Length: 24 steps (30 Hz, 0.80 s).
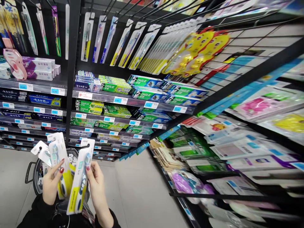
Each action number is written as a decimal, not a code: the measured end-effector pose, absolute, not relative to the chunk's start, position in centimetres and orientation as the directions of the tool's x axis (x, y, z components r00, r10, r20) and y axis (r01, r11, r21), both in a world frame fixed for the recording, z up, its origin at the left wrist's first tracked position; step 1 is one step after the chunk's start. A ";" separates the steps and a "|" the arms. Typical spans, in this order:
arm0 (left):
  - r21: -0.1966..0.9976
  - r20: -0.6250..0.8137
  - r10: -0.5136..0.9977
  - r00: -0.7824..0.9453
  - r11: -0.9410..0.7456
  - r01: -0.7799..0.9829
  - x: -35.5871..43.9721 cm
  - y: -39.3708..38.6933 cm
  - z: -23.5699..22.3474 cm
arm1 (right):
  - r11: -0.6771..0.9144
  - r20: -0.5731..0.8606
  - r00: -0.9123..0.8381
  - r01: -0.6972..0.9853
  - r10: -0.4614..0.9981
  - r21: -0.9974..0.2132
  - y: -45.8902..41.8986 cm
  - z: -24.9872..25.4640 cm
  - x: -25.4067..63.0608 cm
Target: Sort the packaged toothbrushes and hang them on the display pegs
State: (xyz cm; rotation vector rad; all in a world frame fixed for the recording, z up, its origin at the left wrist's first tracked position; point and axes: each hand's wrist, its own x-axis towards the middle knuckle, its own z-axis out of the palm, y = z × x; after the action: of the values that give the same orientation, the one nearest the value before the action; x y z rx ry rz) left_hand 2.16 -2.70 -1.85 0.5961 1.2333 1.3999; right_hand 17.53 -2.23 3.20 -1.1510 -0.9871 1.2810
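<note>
Fanned out in my left hand (50, 186) are a few packaged toothbrushes (55, 148), on white and yellow cards with hook holes at the top. The thumb lies across the front card. My right hand (97, 186) pinches the edge of one more toothbrush pack (77, 183), which shows a blue and white brush under clear plastic. This pack tilts slightly and partly overlaps the yellow lower ends of the others. Beneath my hands is a dark-rimmed basket (35, 179) with a black handle, its contents mostly hidden.
More toothbrush packs (87, 38) hang from hooks ahead, beside yellow duck-shaped packs (201, 52). Boxes of toothpaste (116, 87) fill the shelves below. A rack of hanging packaged goods (223, 148) runs along the right, blurred. Grey tiled floor (133, 190) lies between.
</note>
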 end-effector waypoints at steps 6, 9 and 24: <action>0.926 -0.273 0.945 -0.179 0.207 -0.316 0.4 -1.7 -1.9 | -0.332 -0.206 -0.264 -0.659 0.942 -0.675 -1.1 1.0 20.1; 0.843 -0.339 0.939 -0.053 0.278 -0.460 0.3 -1.7 -1.5 | -0.348 -0.025 -0.363 -0.869 0.931 -0.351 -1.1 -1.2 20.5; 0.800 -0.352 0.936 0.021 0.313 -0.512 0.5 -1.7 -0.7 | -0.167 -0.115 -0.145 -0.963 0.983 -0.211 2.2 3.0 19.4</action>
State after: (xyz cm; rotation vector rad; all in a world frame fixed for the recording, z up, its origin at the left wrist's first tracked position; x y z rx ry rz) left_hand 0.55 -1.71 -0.71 0.5307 1.0103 1.2076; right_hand 19.43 2.23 2.96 -0.2574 -0.0984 1.7204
